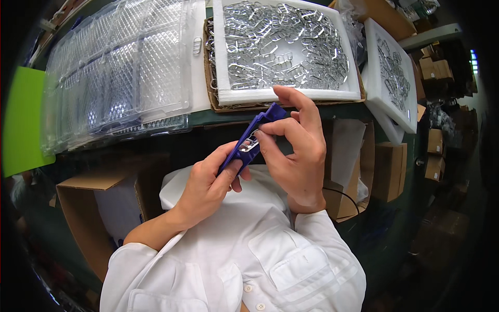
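Note:
My left hand (207,179) is closed round the lower end of a long, blue plastic clip-like piece (258,120), thumb on top. The piece is tilted, its far end pointing up and to the right, and its two long parts stand apart. Between them lies a shiny bent-wire metal clip (249,142). My right hand (299,143) pinches at the wire clip with thumb and index finger, its other fingers bent above. The fingertips partly hide the wire clip. Just beyond my hands, a white foam tray (291,95) holds many loose bent-wire clips (288,49).
Clear ribbed plastic trays (119,62) lie at the left, beside a lime-green sheet (25,122). One wire clip (197,46) lies apart. A second foam tray (405,99) leans at the right. Open cardboard boxes stand below at left (78,218) and right (345,205).

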Available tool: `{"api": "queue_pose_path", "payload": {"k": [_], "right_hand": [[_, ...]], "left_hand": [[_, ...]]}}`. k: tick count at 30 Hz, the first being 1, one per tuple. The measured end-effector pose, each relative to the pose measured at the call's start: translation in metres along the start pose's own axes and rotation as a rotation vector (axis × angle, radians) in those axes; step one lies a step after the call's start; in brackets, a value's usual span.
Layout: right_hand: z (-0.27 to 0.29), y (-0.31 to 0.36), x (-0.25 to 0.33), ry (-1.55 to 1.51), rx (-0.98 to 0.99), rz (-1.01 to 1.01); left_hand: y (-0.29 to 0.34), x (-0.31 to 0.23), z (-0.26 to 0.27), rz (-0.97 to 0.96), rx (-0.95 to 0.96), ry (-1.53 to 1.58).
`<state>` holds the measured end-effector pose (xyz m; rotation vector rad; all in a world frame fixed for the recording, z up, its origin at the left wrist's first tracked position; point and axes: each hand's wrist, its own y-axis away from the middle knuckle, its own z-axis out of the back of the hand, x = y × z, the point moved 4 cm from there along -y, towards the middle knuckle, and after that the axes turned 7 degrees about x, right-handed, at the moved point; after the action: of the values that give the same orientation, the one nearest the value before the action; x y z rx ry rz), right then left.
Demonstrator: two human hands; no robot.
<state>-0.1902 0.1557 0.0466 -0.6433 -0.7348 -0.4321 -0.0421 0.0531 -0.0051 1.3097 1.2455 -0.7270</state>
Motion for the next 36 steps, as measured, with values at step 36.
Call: {"api": "queue_pose_path", "payload": {"k": [36], "right_hand": [[-0.047, 0.014, -0.056, -0.349, 0.117, -0.268]], "left_hand": [[-0.045, 0.031, 0.015, -0.007, -0.091, -0.003]]}}
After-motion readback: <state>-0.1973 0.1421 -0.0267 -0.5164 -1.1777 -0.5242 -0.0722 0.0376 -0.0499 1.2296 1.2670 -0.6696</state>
